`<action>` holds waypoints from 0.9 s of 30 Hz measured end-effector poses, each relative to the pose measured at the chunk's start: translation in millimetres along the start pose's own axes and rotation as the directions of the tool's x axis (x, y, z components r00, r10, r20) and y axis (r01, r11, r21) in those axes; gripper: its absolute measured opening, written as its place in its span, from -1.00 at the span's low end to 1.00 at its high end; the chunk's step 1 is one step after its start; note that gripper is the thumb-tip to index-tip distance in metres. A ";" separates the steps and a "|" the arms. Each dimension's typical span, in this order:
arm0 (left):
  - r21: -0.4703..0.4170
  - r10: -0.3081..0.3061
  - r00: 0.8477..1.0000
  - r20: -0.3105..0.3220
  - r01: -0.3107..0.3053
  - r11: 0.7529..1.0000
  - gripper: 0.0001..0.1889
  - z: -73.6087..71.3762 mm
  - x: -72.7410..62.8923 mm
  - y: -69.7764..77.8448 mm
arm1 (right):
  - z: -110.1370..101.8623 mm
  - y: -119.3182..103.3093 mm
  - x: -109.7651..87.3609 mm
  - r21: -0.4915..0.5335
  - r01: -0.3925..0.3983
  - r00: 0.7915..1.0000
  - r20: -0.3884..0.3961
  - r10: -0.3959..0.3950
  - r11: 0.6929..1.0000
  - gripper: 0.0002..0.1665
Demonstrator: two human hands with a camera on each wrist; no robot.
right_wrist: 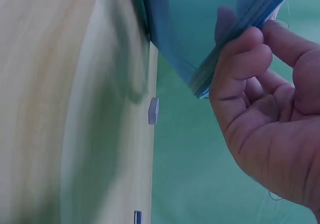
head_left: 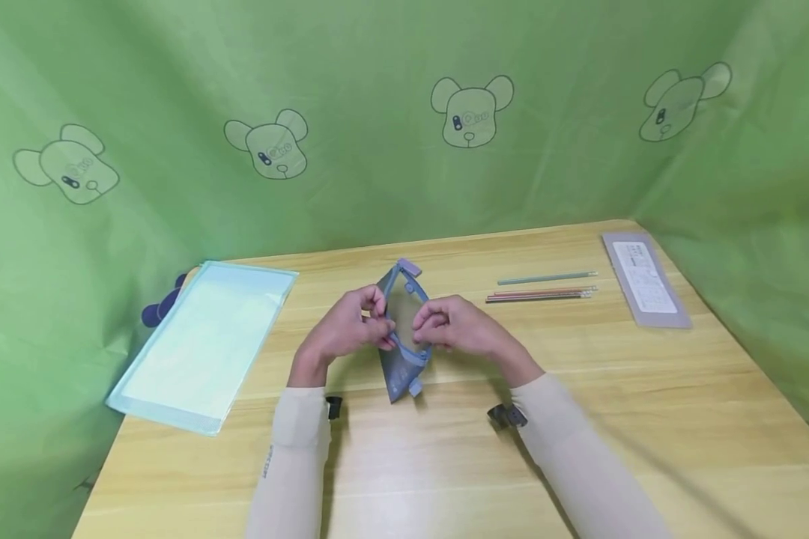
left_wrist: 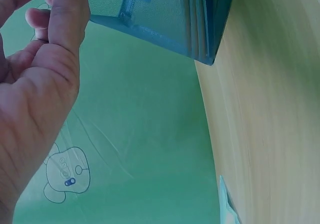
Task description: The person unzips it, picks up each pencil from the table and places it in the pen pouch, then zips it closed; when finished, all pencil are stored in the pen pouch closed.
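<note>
A blue zippered pouch with see-through mesh [head_left: 402,374] stands on the table with its mouth spread wide. My left hand [head_left: 353,323] pinches the left edge of the mouth between thumb and fingers. On the opposite edge, my right hand [head_left: 467,326] grips the zipper band, its fingers curled over it in the right wrist view. The mesh side of the pouch [left_wrist: 160,18] and its folded layers show in the left wrist view, beside the left hand [left_wrist: 45,83]. Just behind the pouch lies a small lavender block [head_left: 410,267].
Several pencils lie to the right, a green one [head_left: 546,278] apart from a red one [head_left: 546,290] and darker ones. Farther right is a lavender packet with a white label [head_left: 643,277]. A light blue zip folder [head_left: 202,344] overhangs the table's left edge. Green cloth hangs behind.
</note>
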State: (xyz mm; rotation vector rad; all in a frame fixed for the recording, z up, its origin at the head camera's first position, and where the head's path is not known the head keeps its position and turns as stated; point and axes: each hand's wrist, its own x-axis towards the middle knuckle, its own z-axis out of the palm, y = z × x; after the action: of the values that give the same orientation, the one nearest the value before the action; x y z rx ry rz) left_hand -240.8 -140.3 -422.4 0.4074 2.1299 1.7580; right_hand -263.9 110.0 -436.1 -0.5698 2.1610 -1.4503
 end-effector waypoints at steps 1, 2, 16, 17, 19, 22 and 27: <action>0.002 0.001 1.000 -0.004 -0.001 1.000 -0.73 -0.9 -0.4 -0.3 | -1.9 1.3 0.3 -0.023 0.008 1.000 -0.015 -0.008 1.000 -0.81; 0.005 0.002 1.000 -0.007 -0.002 1.000 -0.73 -2.2 -0.7 -1.2 | -5.4 3.1 0.1 -0.046 0.010 0.999 -0.033 -0.012 0.999 -0.80; 0.026 -0.017 1.000 -0.007 0.017 1.000 -0.74 -10.5 -4.0 -2.3 | -110.6 54.4 -42.7 -0.339 -0.156 0.938 -0.346 0.031 0.928 -0.65; 0.026 -0.017 1.000 -0.006 0.017 1.000 -0.75 -10.3 -4.0 -2.3 | -115.3 58.2 -46.0 -0.363 -0.179 0.935 -0.353 0.043 0.914 -0.64; 0.029 -0.016 1.000 -0.005 0.017 0.999 -0.75 -10.0 -4.3 -1.8 | -123.0 65.3 -51.1 -0.411 -0.224 0.929 -0.363 0.067 0.884 -0.61; 0.035 -0.015 1.000 -0.004 0.015 0.999 -0.75 -9.8 -4.5 -1.5 | -131.8 74.6 -55.4 -0.458 -0.270 0.924 -0.369 0.095 0.847 -0.58; 0.035 -0.019 1.000 -0.004 0.019 0.999 -0.75 -10.2 -4.7 -1.6 | -137.1 81.6 -56.1 -0.499 -0.285 0.924 -0.371 0.095 0.818 -0.60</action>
State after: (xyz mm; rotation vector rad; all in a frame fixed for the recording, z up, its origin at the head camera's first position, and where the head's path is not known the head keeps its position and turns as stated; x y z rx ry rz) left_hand -241.1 -151.7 -421.8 0.3921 2.1627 1.7144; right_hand -306.4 272.2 -458.5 -0.2810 2.8345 -0.8451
